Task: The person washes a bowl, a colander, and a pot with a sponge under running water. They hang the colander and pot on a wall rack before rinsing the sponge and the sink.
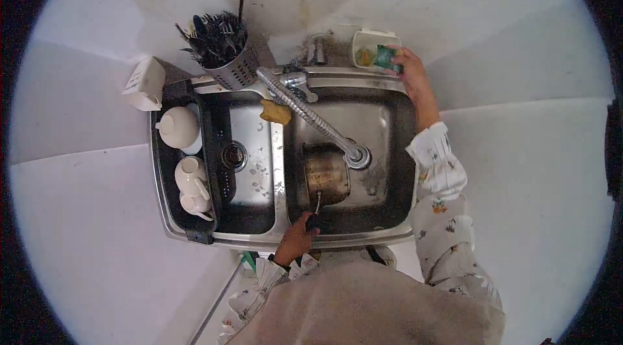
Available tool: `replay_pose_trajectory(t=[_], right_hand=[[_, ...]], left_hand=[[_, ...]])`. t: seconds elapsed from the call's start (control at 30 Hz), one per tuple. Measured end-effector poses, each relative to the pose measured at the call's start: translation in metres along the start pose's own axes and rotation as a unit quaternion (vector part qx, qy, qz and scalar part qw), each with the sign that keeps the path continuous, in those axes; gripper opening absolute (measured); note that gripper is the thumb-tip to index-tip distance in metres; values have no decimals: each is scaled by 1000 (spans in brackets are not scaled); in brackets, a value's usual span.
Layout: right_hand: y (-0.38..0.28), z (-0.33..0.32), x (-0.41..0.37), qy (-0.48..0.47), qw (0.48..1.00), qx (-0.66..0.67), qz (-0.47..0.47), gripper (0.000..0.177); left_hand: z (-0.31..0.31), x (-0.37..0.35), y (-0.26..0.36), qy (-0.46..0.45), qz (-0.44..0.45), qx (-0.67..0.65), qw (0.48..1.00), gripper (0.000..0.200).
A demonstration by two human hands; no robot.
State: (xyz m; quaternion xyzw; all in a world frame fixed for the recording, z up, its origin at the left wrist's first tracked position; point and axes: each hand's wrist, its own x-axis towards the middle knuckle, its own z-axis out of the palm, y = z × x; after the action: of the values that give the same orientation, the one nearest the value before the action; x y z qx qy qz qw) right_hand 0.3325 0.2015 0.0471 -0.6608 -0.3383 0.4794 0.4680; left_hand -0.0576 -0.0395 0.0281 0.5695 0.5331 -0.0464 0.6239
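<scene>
My left hand (297, 239) is closed around the dark handle of a metal pot (328, 173), which is tilted in the right sink basin (383, 202). Brownish stains mark the pot's side. At the back right, my right hand (410, 71) grips a green scouring pad (387, 58) between thumb and fingers. The pad overlaps the right side of a small white container (358, 43), where something yellowish lies. A flexible metal faucet (311, 118) reaches over the right basin, its head right beside the pot.
A yellow sponge (276, 112) rests on the divider beside the left basin (250, 183). Along the left, a black rack (209, 192) holds a white bowl (178, 127) and white cups (191, 176). Behind stand a perforated cutlery holder (235, 72) and a white box (144, 83).
</scene>
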Motion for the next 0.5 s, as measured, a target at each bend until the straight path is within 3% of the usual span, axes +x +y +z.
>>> replay_pose_trajectory(t=[0.03,0.13,0.3,0.37,0.43,0.47,0.5], right_hand=[[4,-6,-18,-21,984,177,-1,34],[31,-15,-79,-39,976,213,-3,38],[94,20,-216,17,990,96,105,34],[100,45,-257,29,992,41,117,34],[108,76,-284,150,989,4,4,30],[114,82,-288,157,988,8,5,30],[124,88,-292,104,974,-153,-129,27]], left_hand=[[2,2,-4,22,30,19,999,49],[0,6,-4,15,56,70,996,50],[-1,0,-6,-8,100,130,986,51],[-10,-8,23,-81,-16,155,985,51],[-5,-11,17,-65,16,178,982,51],[-3,-12,13,-45,48,191,979,51],[-1,-12,5,-49,50,198,978,51]])
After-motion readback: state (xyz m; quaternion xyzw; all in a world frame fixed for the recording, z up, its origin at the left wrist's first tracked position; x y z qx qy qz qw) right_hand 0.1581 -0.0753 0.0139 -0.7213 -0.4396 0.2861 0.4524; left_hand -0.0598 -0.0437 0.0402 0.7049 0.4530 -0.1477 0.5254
